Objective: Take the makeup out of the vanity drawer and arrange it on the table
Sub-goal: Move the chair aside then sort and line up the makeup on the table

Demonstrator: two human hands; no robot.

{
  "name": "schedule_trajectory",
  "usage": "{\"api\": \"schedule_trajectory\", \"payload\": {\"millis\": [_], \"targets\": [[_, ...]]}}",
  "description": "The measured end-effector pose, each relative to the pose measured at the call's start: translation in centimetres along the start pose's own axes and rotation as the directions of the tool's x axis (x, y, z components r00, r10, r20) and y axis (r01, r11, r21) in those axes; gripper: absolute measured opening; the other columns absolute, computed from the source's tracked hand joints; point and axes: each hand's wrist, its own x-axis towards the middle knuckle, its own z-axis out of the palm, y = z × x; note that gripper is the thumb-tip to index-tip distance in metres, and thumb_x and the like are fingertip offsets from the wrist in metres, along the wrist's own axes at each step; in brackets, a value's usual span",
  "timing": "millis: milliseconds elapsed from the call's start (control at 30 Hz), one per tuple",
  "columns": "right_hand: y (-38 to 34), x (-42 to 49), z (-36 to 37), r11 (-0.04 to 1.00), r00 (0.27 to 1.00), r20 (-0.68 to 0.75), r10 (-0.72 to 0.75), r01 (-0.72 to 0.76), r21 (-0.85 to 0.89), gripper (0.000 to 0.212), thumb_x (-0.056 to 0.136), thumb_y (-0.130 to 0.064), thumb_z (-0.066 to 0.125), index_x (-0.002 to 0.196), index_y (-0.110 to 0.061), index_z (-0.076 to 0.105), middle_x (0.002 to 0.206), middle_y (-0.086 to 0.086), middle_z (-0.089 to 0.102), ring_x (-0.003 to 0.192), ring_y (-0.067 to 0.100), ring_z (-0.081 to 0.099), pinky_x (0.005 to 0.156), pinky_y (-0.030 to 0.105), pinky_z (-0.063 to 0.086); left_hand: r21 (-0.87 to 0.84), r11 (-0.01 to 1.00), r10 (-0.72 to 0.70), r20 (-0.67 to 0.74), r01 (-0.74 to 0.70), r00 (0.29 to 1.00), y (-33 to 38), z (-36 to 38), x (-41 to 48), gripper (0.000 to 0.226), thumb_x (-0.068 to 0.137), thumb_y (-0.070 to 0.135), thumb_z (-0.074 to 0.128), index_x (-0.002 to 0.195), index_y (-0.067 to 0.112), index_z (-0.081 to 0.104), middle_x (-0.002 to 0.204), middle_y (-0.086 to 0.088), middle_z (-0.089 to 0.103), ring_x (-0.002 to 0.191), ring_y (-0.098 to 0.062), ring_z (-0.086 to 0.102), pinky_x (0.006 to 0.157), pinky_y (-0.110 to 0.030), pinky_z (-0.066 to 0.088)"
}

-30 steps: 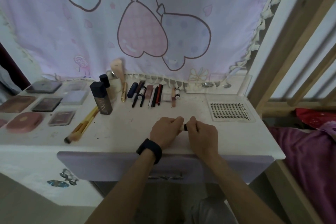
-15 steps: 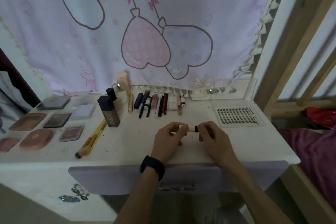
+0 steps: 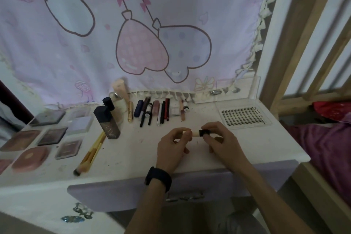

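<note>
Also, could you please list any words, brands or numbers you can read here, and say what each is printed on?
"NARS", probably: pale letters running along the dark foundation bottle, blurred.
Black print along the right edge of the lash tray: too small to read.
Labels in the row of tubes and pencils: blurred.

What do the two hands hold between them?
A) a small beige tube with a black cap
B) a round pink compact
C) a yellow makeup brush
A: the left hand pinches the beige end of the small tube, the right hand its black cap.
</note>
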Motion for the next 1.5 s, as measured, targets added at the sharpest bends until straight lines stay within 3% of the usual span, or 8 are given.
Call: {"api": "schedule_trajectory", "payload": {"millis": [100, 233, 367, 433, 600, 800, 1000, 1500], "targets": [[-0.39, 0.13, -0.06, 0.998, 0.999, -0.021, 0.048, -0.047, 0.037, 0.021, 0.095, -0.029, 0.067, 0.115, -0.031, 0.061, 0.111, -0.019, 0.067, 0.059, 0.015, 0.066, 0.056, 0.022, 0.052, 0.0, 1.0, 0.001, -0.008, -0.001, 1.0, 0.01, 0.0, 0.05, 0.01, 0.098, 0.031, 0.06, 0.1, 0.028, 0.07, 0.082, 0.01, 0.074, 0.054, -0.008, 0.063, 0.053, -0.016, 0.047], [-0.47, 0.62, 0.06, 0.992, 0.992, -0.04, 0.118, -0.119, -0.04, 0.027, 0.098, -0.053, 0.054, 0.096, -0.029, 0.067, 0.081, -0.01, 0.075, 0.045, 0.006, 0.056, 0.047, 0.017, 0.044, 0.01, 1.0, -0.001, -0.005, 0.001, 1.0, -0.03, -0.04, 0.03, 0.011, 0.098, 0.03, 0.06, 0.102, 0.026, 0.069, 0.082, 0.008, 0.074, 0.053, -0.007, 0.063, 0.052, -0.016, 0.048], [-0.08, 0.4, -0.07, 0.999, 0.999, -0.009, 0.044, -0.044, 0.007, 0.005, 0.099, -0.027, 0.062, 0.099, -0.029, 0.067, 0.089, -0.006, 0.075, 0.05, 0.005, 0.059, 0.05, 0.017, 0.045, -0.001, 1.0, 0.001, -0.013, -0.001, 1.0, -0.01, 0.02, -0.02, 0.011, 0.098, 0.029, 0.06, 0.101, 0.025, 0.07, 0.082, 0.007, 0.074, 0.052, -0.006, 0.061, 0.052, -0.015, 0.047], [-0.1, 0.26, -0.17, 0.999, 1.0, -0.006, 0.028, -0.027, 0.04, 0.023, 0.094, -0.017, 0.068, 0.11, -0.034, 0.064, 0.107, -0.013, 0.07, 0.056, 0.012, 0.066, 0.054, 0.019, 0.049, -0.008, 1.0, -0.003, -0.017, 0.003, 1.0, 0.04, 0.01, -0.03, 0.011, 0.098, 0.03, 0.06, 0.1, 0.026, 0.069, 0.081, 0.007, 0.073, 0.052, -0.005, 0.061, 0.052, -0.015, 0.046], [-0.67, 0.49, 0.23, 0.99, 0.988, -0.071, 0.137, -0.138, -0.01, 0.026, 0.097, -0.053, 0.056, 0.1, -0.03, 0.067, 0.083, -0.01, 0.075, 0.047, 0.006, 0.059, 0.047, 0.016, 0.043, -0.011, 1.0, -0.012, -0.019, 0.012, 1.0, 0.09, 0.01, -0.09, 0.016, 0.098, 0.031, 0.06, 0.105, 0.022, 0.07, 0.084, 0.006, 0.074, 0.053, -0.005, 0.061, 0.052, -0.017, 0.047], [-0.4, 0.25, -0.11, 0.998, 0.999, -0.015, 0.043, -0.043, 0.042, 0.017, 0.094, -0.017, 0.067, 0.105, -0.03, 0.064, 0.099, -0.007, 0.072, 0.055, 0.014, 0.065, 0.052, 0.023, 0.048, -0.021, 1.0, -0.011, -0.026, 0.01, 1.0, 0.1, 0.01, -0.04, 0.013, 0.098, 0.031, 0.059, 0.104, 0.024, 0.069, 0.083, 0.005, 0.074, 0.051, -0.004, 0.06, 0.051, -0.016, 0.046], [-1.0, 0.57, 0.09, 0.989, 0.989, -0.044, 0.144, -0.145, -0.03, 0.03, 0.097, -0.053, 0.056, 0.094, -0.027, 0.071, 0.079, -0.008, 0.075, 0.046, 0.007, 0.057, 0.047, 0.016, 0.043, -0.018, 1.0, -0.003, -0.023, 0.002, 1.0, 0.19, -0.05, -0.13, 0.007, 0.098, 0.032, 0.06, 0.099, 0.031, 0.067, 0.082, 0.006, 0.074, 0.051, -0.005, 0.06, 0.051, -0.016, 0.046], [-0.5, -0.32, 0.03, 0.996, 0.995, -0.097, 0.009, 0.0, 0.094, 0.01, 0.098, -0.019, 0.064, 0.101, -0.026, 0.071, 0.092, -0.003, 0.071, 0.052, 0.011, 0.058, 0.051, 0.022, 0.046, -0.153, 0.981, -0.118, 0.007, 0.117, 0.993, 0.38, -0.44, 0.24, 0.014, 0.1, 0.027, 0.057, 0.103, 0.019, 0.067, 0.073, 0.007, 0.071, 0.053, -0.007, 0.058, 0.047, -0.019, 0.046]]}}
